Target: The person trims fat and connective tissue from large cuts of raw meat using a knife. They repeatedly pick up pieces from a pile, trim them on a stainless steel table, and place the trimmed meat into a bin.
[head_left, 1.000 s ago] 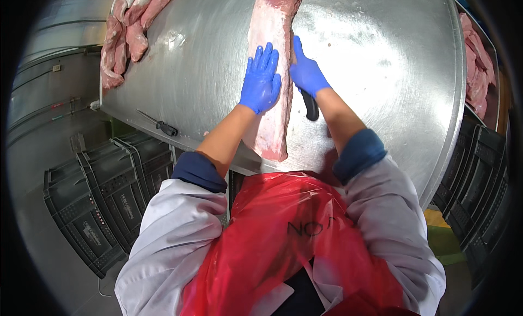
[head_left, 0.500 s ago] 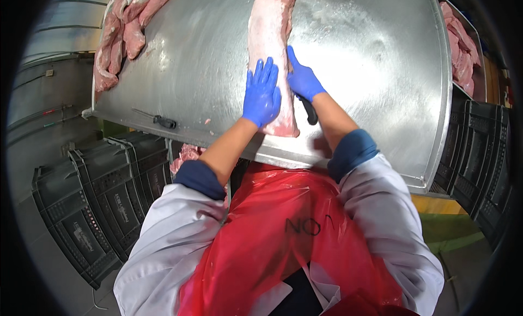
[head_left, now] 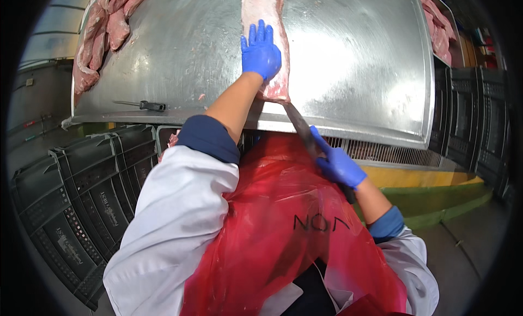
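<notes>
A long slab of pale pink meat (head_left: 265, 8) lies lengthwise on the metal table (head_left: 180, 54), its narrow end toward me. My left hand (head_left: 261, 53), in a blue glove, presses flat on top of it with the fingers stretched out. Below and to the right, past the table's front edge, my blue-gloved right hand (head_left: 339, 164) is closed round the handle of a knife (head_left: 298, 121), index finger laid along it. The blade points up and to the left, its tip at the near end of the meat. Whether the tip touches the meat I cannot tell.
A thin tool with a black handle (head_left: 152, 106) lies near the table's front left edge. More meat strips (head_left: 91, 46) are piled at the far left; further pieces (head_left: 438, 30) fill a tray at the far right. Dark plastic crates (head_left: 71, 191) stand at the lower left and right.
My right hand has drawn the knife from along the meat's right side toward me, past the table edge. The left hand has shifted farther up the meat. The whole view has also shifted.
</notes>
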A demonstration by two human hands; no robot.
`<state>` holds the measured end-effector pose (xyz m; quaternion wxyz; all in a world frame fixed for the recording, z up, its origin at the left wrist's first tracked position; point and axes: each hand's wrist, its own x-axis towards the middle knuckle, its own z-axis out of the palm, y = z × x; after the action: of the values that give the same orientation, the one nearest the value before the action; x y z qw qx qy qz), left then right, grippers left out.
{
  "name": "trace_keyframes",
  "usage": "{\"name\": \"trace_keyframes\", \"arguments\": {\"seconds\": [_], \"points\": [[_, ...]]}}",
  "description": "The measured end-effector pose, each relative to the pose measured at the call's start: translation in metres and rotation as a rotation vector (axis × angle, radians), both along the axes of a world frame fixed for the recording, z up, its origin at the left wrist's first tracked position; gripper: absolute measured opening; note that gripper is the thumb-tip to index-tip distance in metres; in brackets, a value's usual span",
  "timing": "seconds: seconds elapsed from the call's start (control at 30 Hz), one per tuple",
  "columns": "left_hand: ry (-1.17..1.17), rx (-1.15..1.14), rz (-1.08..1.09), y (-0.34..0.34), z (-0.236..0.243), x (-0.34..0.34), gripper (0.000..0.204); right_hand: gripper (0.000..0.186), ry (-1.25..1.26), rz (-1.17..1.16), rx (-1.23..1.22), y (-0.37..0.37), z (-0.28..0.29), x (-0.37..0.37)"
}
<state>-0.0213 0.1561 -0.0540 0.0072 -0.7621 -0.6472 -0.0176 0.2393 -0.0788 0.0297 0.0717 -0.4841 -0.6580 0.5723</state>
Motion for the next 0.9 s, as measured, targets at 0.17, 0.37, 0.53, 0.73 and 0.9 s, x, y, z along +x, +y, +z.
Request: {"name": "trace_keyframes", "arguments": {"seconds": [0.17, 0.37, 0.53, 0.73, 0.9], "points": [[-0.123, -0.344, 0.463, 0.035, 0.055, 0.029, 0.124, 0.08, -0.089, -0.241, -0.351, -0.003, 0.088, 0.072], [-0.836, -0.565, 0.416, 0.121, 0.026, -0.064, 0.094, 0.085, 0.002, -0.774, -0.202, -0.029, 0.059, 0.16], [-1.626, -1.038, 0.112, 0.122, 0.051, -0.029, 0.085, 0.086, 0.164, -0.963, -0.223, -0.046, 0.018, 0.196], [-1.78, -1.046, -0.219, 0.16, 0.124, 0.08, 0.098, 0.088, 0.139, -0.954, -0.203, 0.018, 0.039, 0.239], [-1.939, -1.083, -0.093, 0.15, 0.166, 0.09, 0.092, 0.085, 0.163, -0.96, -0.101, 0.052, 0.052, 0.263]]}}
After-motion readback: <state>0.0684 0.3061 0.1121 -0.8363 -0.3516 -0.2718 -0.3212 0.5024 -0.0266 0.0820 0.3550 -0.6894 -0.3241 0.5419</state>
